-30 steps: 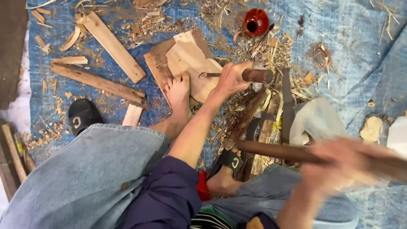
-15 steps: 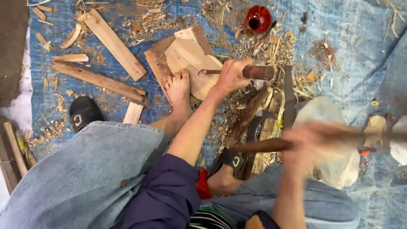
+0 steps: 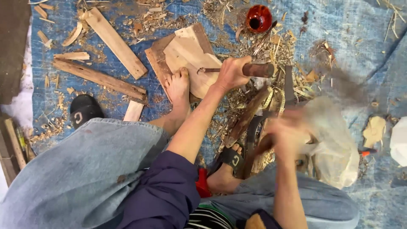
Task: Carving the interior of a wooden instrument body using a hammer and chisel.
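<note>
Your left hand (image 3: 231, 73) grips the chisel (image 3: 250, 70), lying level with its tip on the board (image 3: 186, 53) near your foot (image 3: 179, 87), while your blurred right hand (image 3: 288, 133), lower right, closes on a stick.

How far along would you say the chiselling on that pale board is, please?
Done: shavings and chips litter the blue tarp, so plenty of wood is already cut. In hand: the left hand sets a chisel on the pale board, pinned by a bare foot; the blurred right hand grips a stick. Left: the board looks flat, barely shaped.
</note>
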